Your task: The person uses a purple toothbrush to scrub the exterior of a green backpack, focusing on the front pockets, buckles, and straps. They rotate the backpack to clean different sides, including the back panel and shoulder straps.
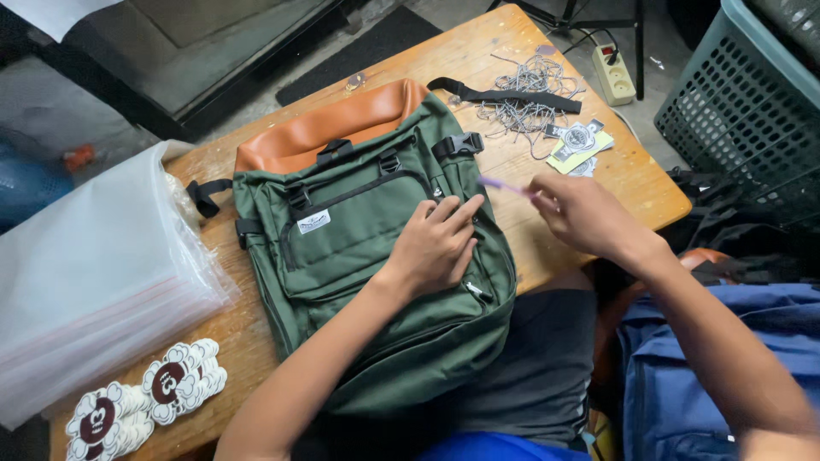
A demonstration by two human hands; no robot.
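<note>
We see a green backpack [376,256] lying face up in the middle of the wooden table [632,179], its lower end hanging off the near edge toward six o'clock and its tan leather-like top flap [329,124] pointing to eleven o'clock. Our left hand [434,243] lies flat on the front pocket, fingers spread and released, pressing the fabric just beside the zipper line rather than gripping it. Our right hand [581,213], at three o'clock from the pack, has its fingertips pinched on a thin pale purple strand [504,184] that runs back toward the bag; motion blur hides what the strand is. We judge the pack to be soft and light, a woven canvas-like cloth that slumps and creases, so it likely slides and folds if pulled by one corner; the firmest holds look to be the black webbing straps [205,195], the plastic buckle [459,145] and the stiffer smooth flap. At one o'clock lies a tangle of grey string loops [521,98] with small printed tags [579,143], limp and easily snagged. At nine o'clock sits a slippery stack of clear plastic bags [94,273], and at seven o'clock two fanned piles of flower-shaped stickers [145,401]. A teal lattice basket [743,102] stands at two o'clock beyond the table.
</note>
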